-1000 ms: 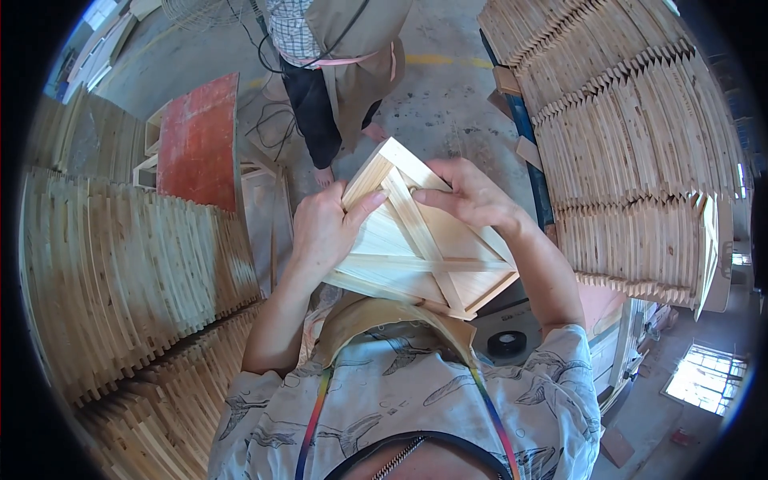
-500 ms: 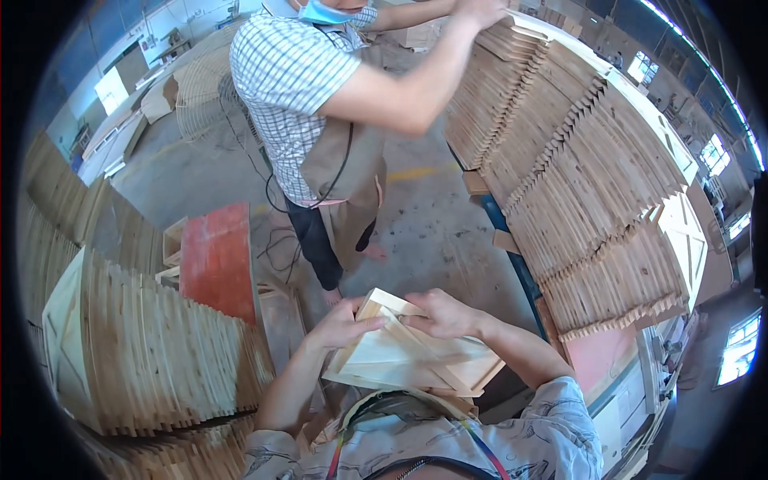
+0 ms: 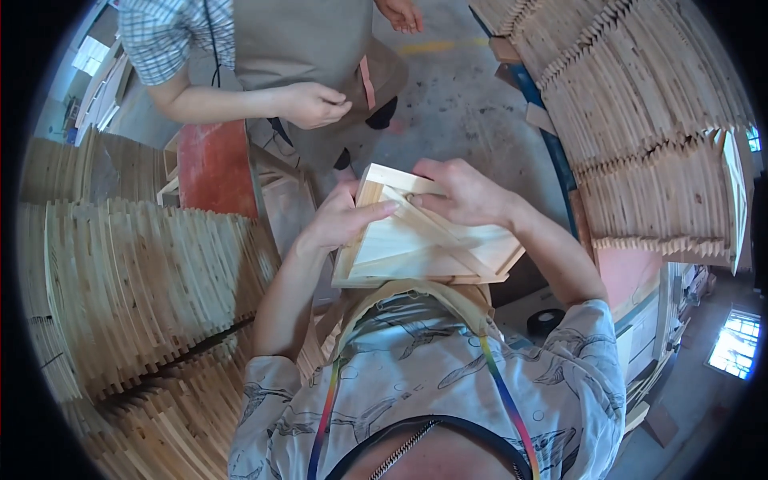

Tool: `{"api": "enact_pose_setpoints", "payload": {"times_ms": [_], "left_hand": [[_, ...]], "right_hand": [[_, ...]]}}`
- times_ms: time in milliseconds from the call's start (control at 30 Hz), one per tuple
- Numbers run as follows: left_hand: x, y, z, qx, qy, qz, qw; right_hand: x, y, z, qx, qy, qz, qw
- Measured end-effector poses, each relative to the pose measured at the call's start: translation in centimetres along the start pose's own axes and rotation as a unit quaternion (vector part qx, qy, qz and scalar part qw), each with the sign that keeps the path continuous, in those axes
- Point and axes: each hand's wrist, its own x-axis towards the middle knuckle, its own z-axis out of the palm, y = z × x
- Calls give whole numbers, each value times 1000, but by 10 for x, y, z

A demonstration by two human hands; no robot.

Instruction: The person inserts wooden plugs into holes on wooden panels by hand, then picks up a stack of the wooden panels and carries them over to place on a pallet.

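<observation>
View has dropped since half a second ago: the right-hand stack of wooden frames (image 3: 648,136), which then ran up under the co-worker's raised arm, now fills the upper right only, and that arm has come down. The left stack of frames (image 3: 136,288) sits closer and larger at the left edge than before. Co-worker in checked shirt and apron (image 3: 288,40) stands nearer the top edge; one of their hands (image 3: 314,104) is curled shut in front of the apron, the other (image 3: 400,14) hangs at the top edge. Red board (image 3: 214,166) remains upright between the left stack and the co-worker. The square wooden frame (image 3: 428,240) with diagonal braces is held at chest height above the patterned shirt (image 3: 448,384), more squarely under the camera than earlier. Left hand (image 3: 340,224) grips the frame's left edge, thumb stretched across its top face. Right hand (image 3: 464,192) clasps the upper right part, fingers curled over the far rail near the top corner. Black tape roll (image 3: 546,321) lies below right of the frame.
</observation>
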Motion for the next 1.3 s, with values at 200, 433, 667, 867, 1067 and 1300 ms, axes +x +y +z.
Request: {"api": "enact_pose_setpoints", "payload": {"times_ms": [200,433,667,867,1067,1300], "left_hand": [[-9,-8,-2,-38,12,0,999],[-5,-14,1,-80,28,-13,996],[1,-13,4,-56,16,-26,998],[10,-13,13,-46,-18,-24,998],[32,-10,42,-52,-63,-14,997],[73,-1,95,-3,-162,-28,986]], "right_hand": [[7,7,5,13,-37,-18,999],[16,14,-1,-12,-46,-35,998],[11,13,-1,14,-48,-3,999],[-2,22,-6,68,-48,33,996],[-43,13,-24,83,-5,106,991],[-123,40,-37,40,79,114,990]]}}
